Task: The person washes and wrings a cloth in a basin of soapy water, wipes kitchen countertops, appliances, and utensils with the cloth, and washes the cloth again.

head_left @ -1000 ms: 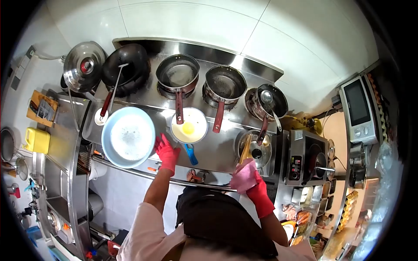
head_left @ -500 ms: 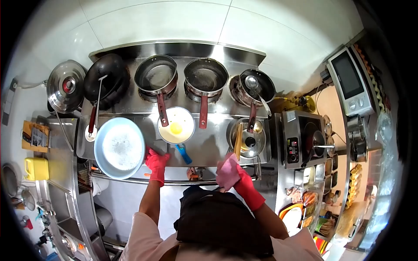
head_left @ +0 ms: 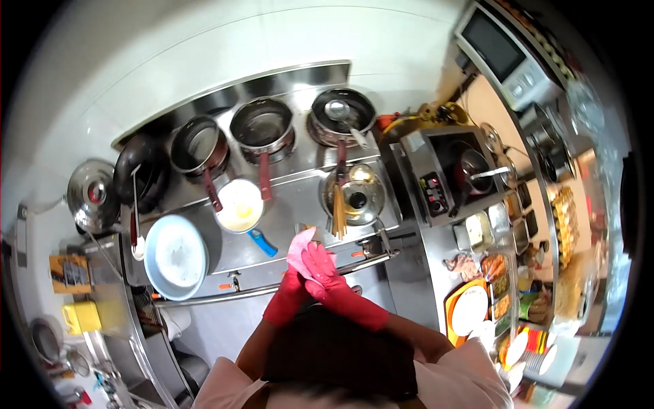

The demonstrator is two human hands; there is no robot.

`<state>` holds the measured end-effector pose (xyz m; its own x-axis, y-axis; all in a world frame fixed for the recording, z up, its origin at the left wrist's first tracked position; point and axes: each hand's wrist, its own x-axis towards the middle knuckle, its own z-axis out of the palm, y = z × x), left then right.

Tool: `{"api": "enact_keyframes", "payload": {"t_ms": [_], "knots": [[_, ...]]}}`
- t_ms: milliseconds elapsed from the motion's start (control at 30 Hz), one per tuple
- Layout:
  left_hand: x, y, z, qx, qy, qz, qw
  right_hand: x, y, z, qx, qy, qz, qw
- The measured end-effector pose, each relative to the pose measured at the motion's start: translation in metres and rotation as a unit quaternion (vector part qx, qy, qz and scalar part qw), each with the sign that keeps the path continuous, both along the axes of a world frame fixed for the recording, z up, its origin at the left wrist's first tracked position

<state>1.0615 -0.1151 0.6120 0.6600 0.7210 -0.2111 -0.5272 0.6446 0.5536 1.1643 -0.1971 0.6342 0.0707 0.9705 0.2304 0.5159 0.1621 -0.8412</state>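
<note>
Both my hands wear red rubber gloves and meet in front of my chest, over the stove's front edge. Between them is a folded pink cloth [head_left: 297, 253]. My right hand [head_left: 323, 273] is closed over it, fingers pointing up and left. My left hand [head_left: 293, 286] grips it from below, its fingers partly hidden. Just left of the hands lies a small pan with a blue handle [head_left: 262, 243], yellow inside. To the upper right, a bundle of wooden chopsticks [head_left: 339, 215] rests by a glass lid [head_left: 375, 204]. A light blue basin [head_left: 150, 255] with sudsy water stands farther left.
Along the back are a dark wok [head_left: 146, 174], two pans with red handles [head_left: 211, 187] [head_left: 265, 177] and a pan holding a ladle [head_left: 337, 110]. An induction cooker [head_left: 419, 160] stands right, with food trays [head_left: 477, 232] below it. A rail [head_left: 225, 293] runs along the front.
My left hand has left the stove edge beside the basin and moved right to join my right hand at the cloth. The view has turned to the right.
</note>
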Motion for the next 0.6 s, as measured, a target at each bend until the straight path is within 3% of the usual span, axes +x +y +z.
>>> {"api": "enact_keyframes", "payload": {"t_ms": [167,233,300,433,467,500,567,600], "knots": [[0.045,-0.029,-0.016,0.111,0.072,-0.097,0.986,0.054,-0.022,0.028,0.056,-0.090,-0.110,0.988],[0.064,-0.039,-0.007,0.118,0.013,-0.149,0.982,0.070,-0.029,0.018,0.047,0.106,-0.180,0.977],[0.082,-0.039,0.031,0.080,-0.122,-0.215,0.966,0.099,-0.038,0.021,0.111,-0.071,-0.254,0.958],[0.132,-0.064,-0.006,0.139,-0.045,-0.218,0.965,0.122,-0.078,0.028,0.165,-0.067,-0.333,0.926],[0.141,-0.076,0.001,0.117,-0.068,-0.216,0.967,0.129,-0.085,0.030,0.186,-0.075,-0.349,0.916],[0.149,-0.087,0.009,0.094,-0.091,-0.214,0.968,0.124,-0.092,0.029,0.185,0.058,-0.385,0.902],[0.142,-0.111,0.029,-0.070,-0.138,-0.241,0.958,0.116,-0.109,0.039,0.140,0.096,-0.418,0.892],[0.145,-0.118,0.029,-0.112,-0.071,-0.222,0.966,0.119,-0.117,0.047,0.111,-0.003,-0.419,0.901]]}}
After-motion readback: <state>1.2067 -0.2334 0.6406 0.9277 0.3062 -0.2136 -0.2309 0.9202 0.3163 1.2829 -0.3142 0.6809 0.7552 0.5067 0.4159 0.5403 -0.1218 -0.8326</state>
